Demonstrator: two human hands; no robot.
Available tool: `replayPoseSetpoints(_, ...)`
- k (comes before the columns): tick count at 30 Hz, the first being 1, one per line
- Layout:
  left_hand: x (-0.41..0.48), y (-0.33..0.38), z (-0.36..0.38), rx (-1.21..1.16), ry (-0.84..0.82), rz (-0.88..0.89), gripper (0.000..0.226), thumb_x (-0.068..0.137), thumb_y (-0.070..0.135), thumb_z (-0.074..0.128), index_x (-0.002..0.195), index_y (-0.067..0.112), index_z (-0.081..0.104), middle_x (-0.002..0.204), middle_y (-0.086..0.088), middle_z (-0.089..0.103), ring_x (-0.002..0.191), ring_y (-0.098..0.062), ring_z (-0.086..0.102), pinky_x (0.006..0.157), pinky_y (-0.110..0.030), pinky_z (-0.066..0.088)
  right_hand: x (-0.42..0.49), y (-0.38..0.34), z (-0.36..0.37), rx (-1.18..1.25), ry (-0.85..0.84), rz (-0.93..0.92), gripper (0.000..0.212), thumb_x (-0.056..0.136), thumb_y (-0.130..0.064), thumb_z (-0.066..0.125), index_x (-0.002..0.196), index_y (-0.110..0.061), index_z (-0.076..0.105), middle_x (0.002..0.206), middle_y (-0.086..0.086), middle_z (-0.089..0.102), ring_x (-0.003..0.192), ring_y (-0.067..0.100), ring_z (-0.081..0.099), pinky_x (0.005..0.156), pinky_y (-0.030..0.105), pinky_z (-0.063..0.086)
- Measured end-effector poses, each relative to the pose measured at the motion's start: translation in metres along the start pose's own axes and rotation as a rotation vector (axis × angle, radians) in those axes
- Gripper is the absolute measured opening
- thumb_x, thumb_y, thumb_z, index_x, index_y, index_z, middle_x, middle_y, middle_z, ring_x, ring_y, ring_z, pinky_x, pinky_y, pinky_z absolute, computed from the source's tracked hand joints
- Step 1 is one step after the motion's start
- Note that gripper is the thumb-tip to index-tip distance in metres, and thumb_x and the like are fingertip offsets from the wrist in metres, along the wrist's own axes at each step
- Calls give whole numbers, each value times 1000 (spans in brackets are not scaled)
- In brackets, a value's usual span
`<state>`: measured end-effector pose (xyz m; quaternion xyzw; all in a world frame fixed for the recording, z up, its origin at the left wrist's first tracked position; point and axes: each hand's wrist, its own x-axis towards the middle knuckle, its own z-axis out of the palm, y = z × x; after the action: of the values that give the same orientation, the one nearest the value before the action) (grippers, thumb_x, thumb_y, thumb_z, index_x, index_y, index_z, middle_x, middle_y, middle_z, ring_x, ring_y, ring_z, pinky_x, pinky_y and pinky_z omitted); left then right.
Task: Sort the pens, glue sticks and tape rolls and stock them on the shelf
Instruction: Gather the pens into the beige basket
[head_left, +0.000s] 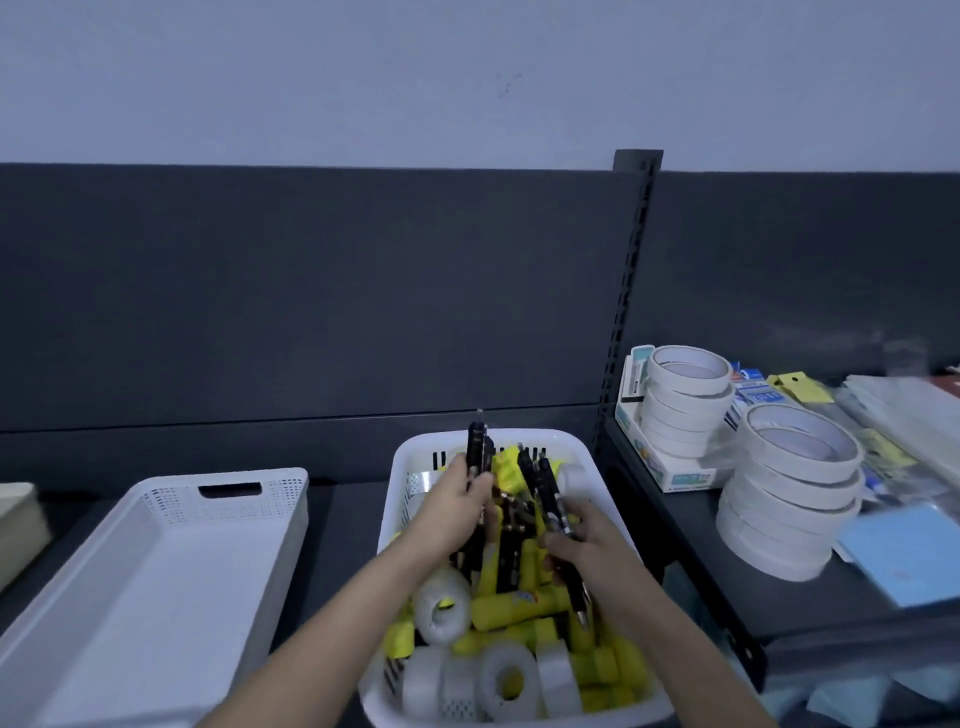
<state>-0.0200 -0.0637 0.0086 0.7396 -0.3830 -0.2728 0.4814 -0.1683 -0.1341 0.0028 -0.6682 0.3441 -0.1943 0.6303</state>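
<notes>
While full of black pens (478, 449), both hands (457, 501) (584, 532) over cluttered basket (574, 441), tape stacks (795, 470) at right

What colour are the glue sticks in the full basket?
The glue sticks are bright yellow, seen best in the head view.

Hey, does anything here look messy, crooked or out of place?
Nothing looks spilled or broken. The white plastic basket holds black pens, yellow glue sticks and clear tape rolls jumbled together. On the dark right shelf, the front stack of white masking tape rolls sits crooked, its rolls offset sideways.
</notes>
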Motion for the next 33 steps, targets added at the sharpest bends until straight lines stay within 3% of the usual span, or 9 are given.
replayPoseSetpoints(4, -25, 7, -40, -146, 106, 15, 17, 98, 5, 34, 84, 14, 35, 65, -5, 47, 50, -19, 45, 52, -29, 43, -6, -18, 31, 14, -81, -79, 24, 95, -4, 46, 98, -28, 48, 87, 8, 58, 68, 17, 57, 57, 22, 48)
replayPoseSetpoints(7, -48, 0, -80, -170, 206, -39, 21, 95, 1, 36, 80, 14, 37, 69, -8, 48, 53, -21, 46, 59, -35, 43, -7, -29, 64, 2, -156, -149, 21, 94, -2, 47, 104, -20, 52, 79, 6, 58, 67, 18, 56, 59, 21, 48)
replayPoseSetpoints(11, -84, -19, -142, -258, 298, -126, 13, 95, 0, 37, 87, 10, 37, 74, -6, 49, 54, -18, 49, 53, -31, 48, -3, -40, 121, -27, -243, -190, 17, 91, 4, 46, 105, -5, 52, 76, 9, 52, 61, 16, 54, 56, 25, 46)
replayPoseSetpoints(15, -123, -49, -208, -282, 395, -156, 10, 95, 1, 37, 91, 10, 38, 78, -6, 47, 56, -17, 50, 56, -31, 51, -2, -50, 197, 9, -297, -161, 25, 91, 8, 46, 97, -16, 50, 80, 8, 50, 58, 17, 52, 45, 17, 47)
replayPoseSetpoints(19, -158, -87, -292, -258, 486, -149, 17, 94, 0, 38, 83, 13, 37, 74, -8, 44, 56, -18, 48, 56, -32, 50, -11, -63, 288, -13, -384, -144, 21, 91, 2, 49, 106, -12, 51, 81, 7, 52, 62, 17, 56, 58, 24, 50)
replayPoseSetpoints(25, -206, -175, -453, 8, 611, -205, 21, 91, -3, 43, 78, 14, 43, 69, -2, 44, 58, -17, 46, 56, -29, 43, -20, -77, 468, 40, -457, -50, 18, 94, 0, 46, 111, -5, 47, 76, 9, 53, 62, 18, 54, 57, 25, 53)
replayPoseSetpoints(27, -213, -198, -492, 90, 600, -278, 22, 90, 1, 46, 75, 16, 44, 70, -2, 49, 63, -21, 52, 65, -36, 50, -20, -78, 516, 56, -464, -8, 19, 94, 1, 44, 111, -7, 42, 77, 9, 50, 60, 17, 52, 51, 22, 51)
replayPoseSetpoints(30, -203, -226, -523, 226, 503, -367, 18, 87, 4, 50, 74, 16, 47, 78, -9, 57, 79, -30, 59, 81, -46, 53, -8, -73, 568, 1, -434, 36, 40, 94, -1, 44, 132, -8, 33, 87, 10, 49, 58, 15, 51, 50, 24, 49)
replayPoseSetpoints(33, -183, -239, -526, 448, 401, -419, 9, 87, 9, 51, 93, 6, 58, 101, -18, 64, 96, -33, 61, 77, -30, 46, 9, -67, 598, -263, -339, 5, 36, 93, -4, 43, 128, -10, 37, 77, 1, 50, 64, 14, 51, 57, 26, 45)
